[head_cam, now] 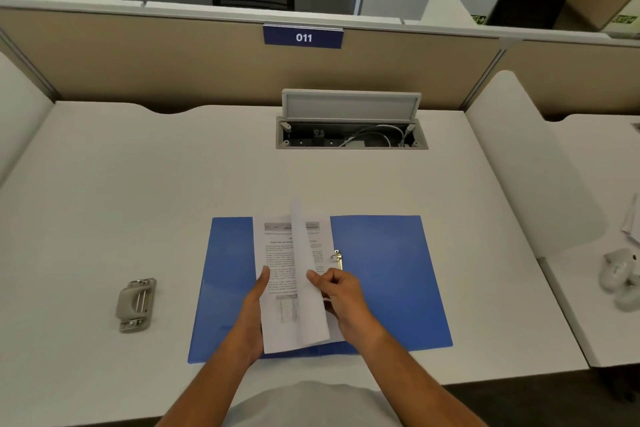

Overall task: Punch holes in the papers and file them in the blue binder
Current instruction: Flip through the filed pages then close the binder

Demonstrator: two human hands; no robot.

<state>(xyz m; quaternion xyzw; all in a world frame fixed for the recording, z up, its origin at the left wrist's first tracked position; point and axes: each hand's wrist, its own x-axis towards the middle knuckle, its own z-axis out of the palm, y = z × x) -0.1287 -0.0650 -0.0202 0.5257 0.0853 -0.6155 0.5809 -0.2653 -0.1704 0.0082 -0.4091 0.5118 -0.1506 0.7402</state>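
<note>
The blue binder (388, 274) lies open and flat on the white desk in front of me. Its metal ring clip (337, 258) shows at the spine, just right of the papers. I hold a small stack of printed papers (287, 274) above the binder's left half. My left hand (254, 308) grips the stack's left edge with the thumb on top. My right hand (337, 291) pinches the top sheet, which curls up and stands on edge. A grey hole punch (136, 304) sits on the desk well to the left of the binder.
An open cable box (349, 133) with its lid up is set into the desk (138, 201) behind the binder. A beige partition with a "011" sign (303, 37) closes the back. White dividers stand at both sides; small white objects (620, 277) lie on the neighbouring desk at right.
</note>
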